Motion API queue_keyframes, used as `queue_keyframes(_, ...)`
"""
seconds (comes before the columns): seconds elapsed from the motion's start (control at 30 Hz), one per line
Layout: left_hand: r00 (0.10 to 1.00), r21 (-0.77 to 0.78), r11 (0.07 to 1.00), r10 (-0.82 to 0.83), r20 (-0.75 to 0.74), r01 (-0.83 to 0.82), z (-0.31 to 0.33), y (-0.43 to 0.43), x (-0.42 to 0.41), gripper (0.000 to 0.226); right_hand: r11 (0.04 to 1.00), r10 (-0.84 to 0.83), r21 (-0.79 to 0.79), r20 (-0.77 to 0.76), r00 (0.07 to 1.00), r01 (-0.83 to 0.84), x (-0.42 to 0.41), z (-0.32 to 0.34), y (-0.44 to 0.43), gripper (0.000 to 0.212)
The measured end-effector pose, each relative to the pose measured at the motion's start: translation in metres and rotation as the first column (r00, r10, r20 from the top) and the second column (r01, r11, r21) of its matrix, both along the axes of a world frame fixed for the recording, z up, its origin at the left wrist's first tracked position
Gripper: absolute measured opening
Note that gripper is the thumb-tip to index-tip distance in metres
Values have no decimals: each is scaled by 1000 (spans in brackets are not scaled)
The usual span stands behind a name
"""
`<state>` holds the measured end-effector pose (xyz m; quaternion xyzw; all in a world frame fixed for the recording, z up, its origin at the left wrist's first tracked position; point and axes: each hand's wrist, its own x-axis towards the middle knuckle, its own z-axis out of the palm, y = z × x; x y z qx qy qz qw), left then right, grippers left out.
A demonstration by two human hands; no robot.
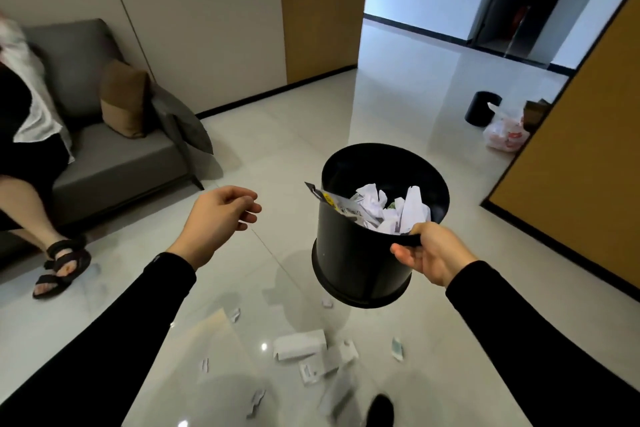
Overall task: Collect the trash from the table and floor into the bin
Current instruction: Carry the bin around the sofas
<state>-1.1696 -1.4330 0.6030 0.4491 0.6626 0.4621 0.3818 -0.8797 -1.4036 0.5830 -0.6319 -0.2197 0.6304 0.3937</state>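
Observation:
My right hand (427, 255) grips the near rim of a round black bin (353, 253) and holds it in the air above the floor, tilted towards me. Inside lie crumpled white papers (388, 206) and a printed wrapper that sticks out over the left rim. My left hand (221, 217) hovers left of the bin with its fingers loosely curled and nothing in it. On the glossy floor below lie several paper scraps, among them a folded white box piece (299, 343), a flat white card (341, 355) and a small greenish scrap (397, 348).
A grey sofa (114, 163) with a brown cushion stands at the left; a seated person's sandalled feet (60, 267) rest on the floor there. A second black bin (483, 107) and a plastic bag (505, 132) sit at the far right by a wooden panel. My shoe tip (379, 409) shows at the bottom.

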Motion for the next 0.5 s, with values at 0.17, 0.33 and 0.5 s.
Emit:
queue_keyframes(0.17, 997, -5, 997, 72, -17, -72, 6, 82, 27, 17, 996, 86, 28, 1, 996, -86, 10, 6, 98, 16)
queue_keyframes(0.33, 997, 24, 997, 74, -8, -74, 18, 163, 43, 17, 994, 108, 35, -12, 994, -107, 17, 17, 177, 14)
queue_keyframes(0.5, 1000, 50, 999, 11, -1, -11, 22, 268, 47, 19, 998, 56, 28, -40, 998, -55, 23, 15, 258, 20)
